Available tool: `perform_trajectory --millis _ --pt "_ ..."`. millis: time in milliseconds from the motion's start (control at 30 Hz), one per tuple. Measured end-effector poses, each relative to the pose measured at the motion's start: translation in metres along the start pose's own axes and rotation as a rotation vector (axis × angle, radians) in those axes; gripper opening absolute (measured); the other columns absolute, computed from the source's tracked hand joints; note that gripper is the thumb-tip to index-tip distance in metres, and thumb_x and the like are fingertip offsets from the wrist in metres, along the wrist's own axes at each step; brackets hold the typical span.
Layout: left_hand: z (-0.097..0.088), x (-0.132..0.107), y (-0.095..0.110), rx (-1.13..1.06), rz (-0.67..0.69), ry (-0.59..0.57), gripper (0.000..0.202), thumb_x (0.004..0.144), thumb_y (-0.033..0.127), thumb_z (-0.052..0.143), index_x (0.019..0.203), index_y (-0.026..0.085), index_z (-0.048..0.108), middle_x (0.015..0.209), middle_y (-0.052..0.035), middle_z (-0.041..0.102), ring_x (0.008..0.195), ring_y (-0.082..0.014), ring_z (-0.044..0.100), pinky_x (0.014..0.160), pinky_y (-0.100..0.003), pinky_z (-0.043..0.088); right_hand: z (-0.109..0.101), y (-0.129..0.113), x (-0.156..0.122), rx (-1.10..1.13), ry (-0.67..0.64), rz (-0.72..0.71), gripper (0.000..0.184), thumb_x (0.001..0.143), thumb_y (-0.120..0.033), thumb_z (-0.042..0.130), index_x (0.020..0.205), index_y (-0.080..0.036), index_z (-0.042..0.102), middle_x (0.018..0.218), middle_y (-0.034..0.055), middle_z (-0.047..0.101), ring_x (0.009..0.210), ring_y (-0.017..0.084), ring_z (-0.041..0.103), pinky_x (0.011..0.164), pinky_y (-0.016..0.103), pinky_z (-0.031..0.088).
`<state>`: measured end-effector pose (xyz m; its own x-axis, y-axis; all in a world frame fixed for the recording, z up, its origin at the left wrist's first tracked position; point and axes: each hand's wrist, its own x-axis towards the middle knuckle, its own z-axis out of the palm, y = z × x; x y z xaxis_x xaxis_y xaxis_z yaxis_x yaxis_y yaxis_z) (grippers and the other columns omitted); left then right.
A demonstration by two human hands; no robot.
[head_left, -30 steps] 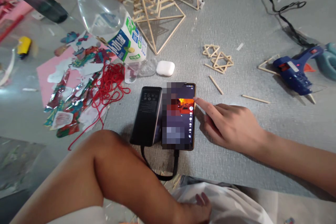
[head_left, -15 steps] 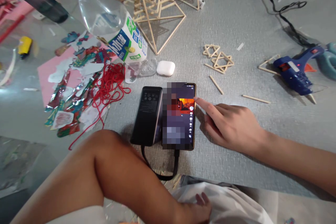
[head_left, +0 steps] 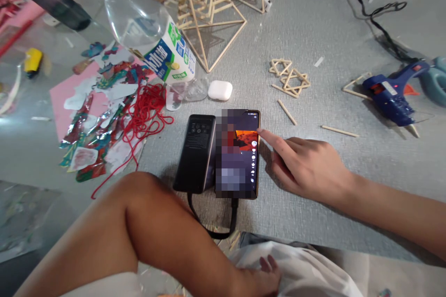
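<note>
At frame centre the phone [head_left: 237, 154] lies on the floor beside a power bank [head_left: 195, 153]; the right hand [head_left: 306, 164], empty with forefinger out, should tap its right edge lightly, while the left hand [head_left: 265, 276], holding nothing, rests at the bottom.

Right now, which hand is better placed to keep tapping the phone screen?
The right hand: its index fingertip sits at the phone screen's right edge. The left hand rests low on white cloth.

Most of the phone [head_left: 237, 154] screen by the right hand [head_left: 304, 167] is pixelated, and the left hand [head_left: 266, 274] is mostly hidden behind the knee, so its grip's unreadable.
</note>
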<state>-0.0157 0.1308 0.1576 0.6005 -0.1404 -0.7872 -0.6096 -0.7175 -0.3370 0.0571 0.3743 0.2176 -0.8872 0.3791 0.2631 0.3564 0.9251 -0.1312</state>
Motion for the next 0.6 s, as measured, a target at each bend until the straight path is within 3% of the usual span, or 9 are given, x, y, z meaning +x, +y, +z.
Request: perform_trajectory --millis 100,267,433,600 --pt "0.002 -0.005 -0.005 -0.008 0.020 0.169 0.014 0.068 0.026 0.037 0.065 0.025 0.051 0.060 -0.0034 0.053 0.054 -0.0282 0.057 0.053 -0.043 0.052 0.000 0.000 0.000 -0.007 -0.004 0.001 0.050 0.103 -0.028 0.042 0.149 -0.013 0.055 0.073 0.0011 0.072 0.055 0.014 0.055 0.054 0.031 0.023" --pt "0.005 -0.016 -0.011 -0.032 0.053 0.198 0.017 0.065 0.030 0.040 0.069 0.025 0.056 0.064 -0.0030 0.056 0.058 -0.0278 0.060 0.055 -0.044 0.054 0.000 0.000 0.000 -0.004 -0.004 0.001 0.049 0.103 -0.028 0.042 0.148 -0.013 0.056 0.072 0.0013 0.072 0.055 0.014 0.056 0.054 0.031 0.023" --pt "0.005 -0.012 -0.009 -0.038 0.020 0.222 0.024 0.075 0.031 0.034 0.059 0.025 0.052 0.059 -0.0032 0.053 0.055 -0.0272 0.058 0.054 -0.044 0.054 0.000 0.000 0.000 0.004 -0.002 -0.007 0.049 0.104 -0.027 0.041 0.148 -0.012 0.056 0.073 0.0014 0.073 0.054 0.014 0.056 0.054 0.031 0.024" --pt "0.003 -0.010 -0.007 -0.051 -0.006 0.219 0.019 0.068 0.029 0.037 0.060 0.025 0.054 0.060 -0.0039 0.054 0.057 -0.0267 0.059 0.055 -0.043 0.055 0.000 0.000 0.000 0.002 -0.003 -0.004 0.049 0.104 -0.027 0.042 0.148 -0.012 0.056 0.073 0.0015 0.073 0.054 0.014 0.056 0.054 0.031 0.023"
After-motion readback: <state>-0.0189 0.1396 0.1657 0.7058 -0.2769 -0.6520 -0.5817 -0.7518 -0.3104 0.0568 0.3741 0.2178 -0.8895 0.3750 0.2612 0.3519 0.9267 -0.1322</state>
